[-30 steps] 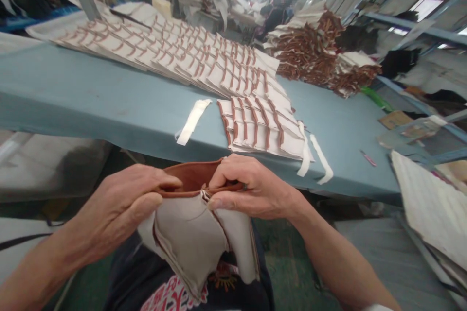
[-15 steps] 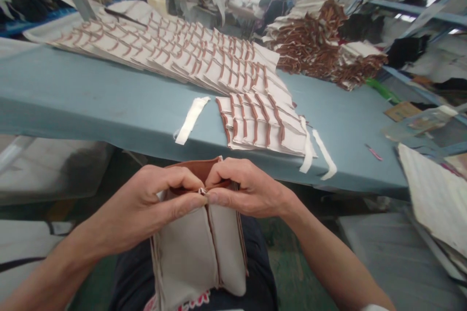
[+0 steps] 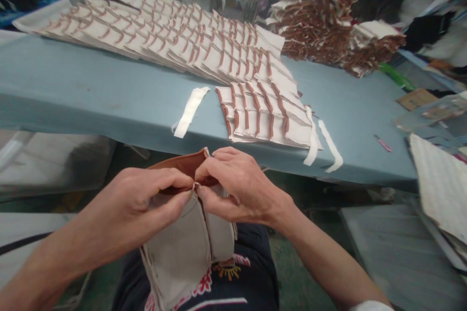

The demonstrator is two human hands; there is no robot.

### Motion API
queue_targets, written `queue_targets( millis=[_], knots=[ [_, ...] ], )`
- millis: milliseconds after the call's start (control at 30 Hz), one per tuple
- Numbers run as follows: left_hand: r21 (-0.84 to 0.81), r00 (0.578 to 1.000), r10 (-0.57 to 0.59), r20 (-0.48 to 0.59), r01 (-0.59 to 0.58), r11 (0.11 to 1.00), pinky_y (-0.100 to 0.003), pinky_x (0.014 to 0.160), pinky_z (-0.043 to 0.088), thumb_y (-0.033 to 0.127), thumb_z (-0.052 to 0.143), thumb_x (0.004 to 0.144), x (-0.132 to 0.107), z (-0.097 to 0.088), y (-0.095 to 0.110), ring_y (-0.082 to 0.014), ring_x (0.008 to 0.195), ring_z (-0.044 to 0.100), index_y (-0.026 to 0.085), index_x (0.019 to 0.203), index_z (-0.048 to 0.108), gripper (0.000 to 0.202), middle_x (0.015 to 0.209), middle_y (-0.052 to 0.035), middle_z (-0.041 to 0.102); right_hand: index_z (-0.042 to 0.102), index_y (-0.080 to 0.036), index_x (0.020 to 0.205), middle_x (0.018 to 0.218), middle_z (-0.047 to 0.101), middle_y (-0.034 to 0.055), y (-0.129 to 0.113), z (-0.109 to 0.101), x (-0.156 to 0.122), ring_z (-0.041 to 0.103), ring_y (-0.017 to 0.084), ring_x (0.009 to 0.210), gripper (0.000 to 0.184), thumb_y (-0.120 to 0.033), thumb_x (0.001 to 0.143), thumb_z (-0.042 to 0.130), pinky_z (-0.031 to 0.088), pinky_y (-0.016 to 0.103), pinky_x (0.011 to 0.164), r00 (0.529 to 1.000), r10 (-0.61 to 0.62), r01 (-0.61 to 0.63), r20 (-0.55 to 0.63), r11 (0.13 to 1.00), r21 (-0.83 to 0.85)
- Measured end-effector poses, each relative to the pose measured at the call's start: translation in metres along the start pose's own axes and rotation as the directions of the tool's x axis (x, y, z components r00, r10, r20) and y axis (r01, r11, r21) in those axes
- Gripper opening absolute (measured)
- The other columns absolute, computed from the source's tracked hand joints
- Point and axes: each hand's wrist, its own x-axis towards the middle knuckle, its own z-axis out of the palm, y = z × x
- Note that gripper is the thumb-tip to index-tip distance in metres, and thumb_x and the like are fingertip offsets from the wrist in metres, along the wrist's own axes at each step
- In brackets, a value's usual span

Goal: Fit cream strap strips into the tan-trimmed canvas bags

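Observation:
A cream sewn piece [image 3: 178, 248] with a brown lining, shaped like an open pouch, hangs over my lap. My left hand [image 3: 160, 199] pinches its top edge between thumb and fingers, just left of the middle seam. Close beside it, my right hand [image 3: 233, 184] grips the same edge on the other side of the seam, thumb in front and fingers behind. The brown inner side [image 3: 178, 163] shows above my fingers. What lies right under the fingertips is hidden.
Ahead is a blue-covered table [image 3: 146, 97] with overlapping rows of cream, brown-edged pieces [image 3: 204, 48]. White strips [image 3: 191, 112] lie near its front edge. At the back right rises a brown and cream stack [image 3: 317, 24]. A small pink tool [image 3: 382, 143] lies to the right.
Both hands and the piece have shifted a little left, and the piece now tilts more. My right thumb has drawn slightly away from the left one. The view has tipped down slightly.

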Motion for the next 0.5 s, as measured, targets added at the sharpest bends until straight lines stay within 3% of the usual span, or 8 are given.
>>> queue_targets(
  millis=[200, 400, 500],
  knots=[
    [0.122, 0.993, 0.028, -0.114, -0.014, 0.992, -0.016, 0.061, 0.046, 0.023, 0.062, 0.100, -0.009, 0.002, -0.001, -0.0077, 0.058, 0.069, 0.023, 0.093, 0.080, 0.020, 0.077, 0.0066, 0.081, 0.064, -0.021, 0.092, 0.075, 0.070, -0.0016, 0.004, 0.008, 0.000, 0.064, 0.016, 0.069, 0.012, -0.023, 0.102, 0.058, 0.048, 0.033, 0.083, 1.000, -0.011, 0.011, -0.006, 0.996, 0.093],
    [0.403, 0.973, 0.216, -0.083, -0.166, 0.900, -0.022, 0.072, 0.057, 0.021, 0.051, 0.109, -0.012, 0.002, -0.001, -0.0155, 0.071, 0.080, 0.022, 0.103, 0.075, 0.026, 0.089, 0.0000, 0.085, 0.066, -0.022, 0.087, 0.067, 0.065, -0.0041, 0.003, 0.016, 0.002, 0.059, 0.013, 0.063, 0.015, -0.025, 0.100, 0.059, 0.047, 0.028, 0.074, 0.994, 0.100, -0.091, -0.034, 0.978, 0.188],
    [0.500, 0.955, 0.289, -0.069, -0.218, 0.838, -0.028, 0.067, 0.055, 0.021, 0.046, 0.110, -0.014, 0.004, -0.004, -0.0199, 0.073, 0.080, 0.025, 0.096, 0.073, 0.031, 0.083, -0.0011, 0.083, 0.068, -0.021, 0.085, 0.068, 0.067, -0.0038, 0.001, 0.021, 0.003, 0.056, 0.012, 0.060, 0.014, -0.025, 0.097, 0.061, 0.047, 0.026, 0.072, 0.989, 0.138, -0.127, -0.046, 0.974, 0.188]
  ],
)
